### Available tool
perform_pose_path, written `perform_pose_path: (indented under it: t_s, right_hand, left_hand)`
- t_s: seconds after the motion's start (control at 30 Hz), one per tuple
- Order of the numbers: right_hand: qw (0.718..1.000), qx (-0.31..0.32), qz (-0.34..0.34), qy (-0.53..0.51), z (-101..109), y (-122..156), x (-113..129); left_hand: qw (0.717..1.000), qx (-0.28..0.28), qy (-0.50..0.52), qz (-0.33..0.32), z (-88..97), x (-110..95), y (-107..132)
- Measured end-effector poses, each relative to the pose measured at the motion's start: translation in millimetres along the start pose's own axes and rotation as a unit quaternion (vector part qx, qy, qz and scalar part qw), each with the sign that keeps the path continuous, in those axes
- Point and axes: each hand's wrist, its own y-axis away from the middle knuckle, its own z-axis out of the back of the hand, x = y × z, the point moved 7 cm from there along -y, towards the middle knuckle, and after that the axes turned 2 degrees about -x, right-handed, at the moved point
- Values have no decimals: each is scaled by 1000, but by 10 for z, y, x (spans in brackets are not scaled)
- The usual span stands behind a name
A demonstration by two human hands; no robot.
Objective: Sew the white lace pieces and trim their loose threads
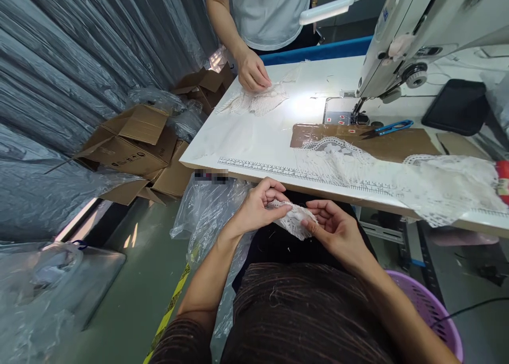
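Observation:
My left hand [260, 202] and my right hand [332, 226] both pinch a small piece of white lace [293, 219], held over my lap just below the table's front edge. The fingers of each hand are curled on the lace. On the white sewing table [254, 141] lies a long strip of white lace [397, 178], draped over a brown card [397, 144]. Blue thread snips [387, 128] rest on the card near the sewing machine [421, 35].
Across the table another person's hand [252, 70] presses on more lace [258, 101]. A black pad [457, 107] lies at the right. Cardboard boxes [135, 141] and plastic bags [207, 205] crowd the floor at the left. A purple basket [433, 311] stands at my right.

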Motion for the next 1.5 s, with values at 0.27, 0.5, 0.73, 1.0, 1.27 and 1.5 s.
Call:
perform_pose_path:
  t_s: [0.27,0.5,0.73,1.0,1.27,1.5]
  right_hand:
    - [999,-27,-10,-15,184,-35,-160]
    - [997,-70,-8,-28,270,-55,-144]
    - [995,-84,-21,-57,300,-36,-124]
    - [991,-68,-45,-107,297,-16,-119]
    - [989,-54,-56,-128,232,16,-39]
    - [993,-68,9,-93,259,38,289]
  left_hand:
    - [999,-8,-48,-17,32,177,-22]
    - [1000,-2,-22,13,11,200,-37]
    - [999,-20,22,45,-16,226,-35]
    - [995,-9,77,61,-73,227,-42]
    - [988,-41,117,95,-83,146,-6]
    - [993,-48,99,39,-72,-118,-29]
